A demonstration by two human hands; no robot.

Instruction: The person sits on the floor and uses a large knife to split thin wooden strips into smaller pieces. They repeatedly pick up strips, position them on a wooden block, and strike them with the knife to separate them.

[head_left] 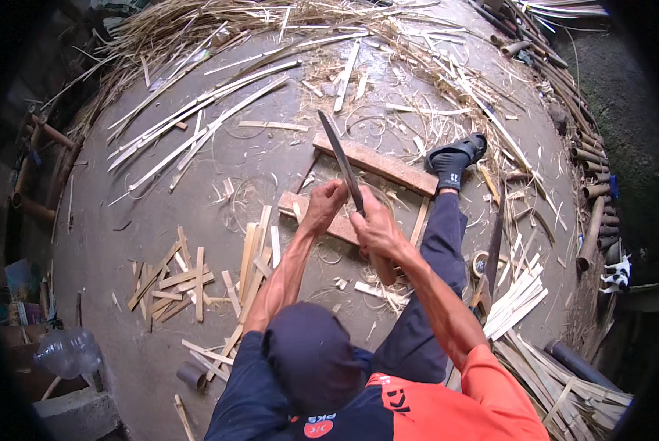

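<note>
A person sits on a concrete floor (pixel 160 242), seen from above, with both hands together at the middle of the view. The right hand (pixel 377 228) is clamped round the handle of one long, dark knife (pixel 342 165), whose blade points up and away from the hands. The left hand (pixel 324 207) is closed just beside it, to its left, touching the blade's lower part; whatever it grips is too small to tell.

Directly under the hands lies one flat wooden block (pixel 292 206). Beyond the hands, past the knife's tip side, lies one longer wooden plank (pixel 388 165). One foot in a black sandal (pixel 454 158) rests up and to the right of the hands.

Left of the left hand, two loose heaps of short, pale bamboo strips (pixel 175 283) lie on the floor, too many to count. Right of the right hand is one bundle of longer pale slats (pixel 517 301), with one roll of tape (pixel 480 263) near it. Farther beyond the hands, several long split bamboo lengths (pixel 197 125) fan out, amid straw-like shavings.

Below and left of the left hand, one short, open grey tube (pixel 191 375) lies on its side; its contents cannot be made out. Farther left sits one clear plastic bottle (pixel 68 353).
</note>
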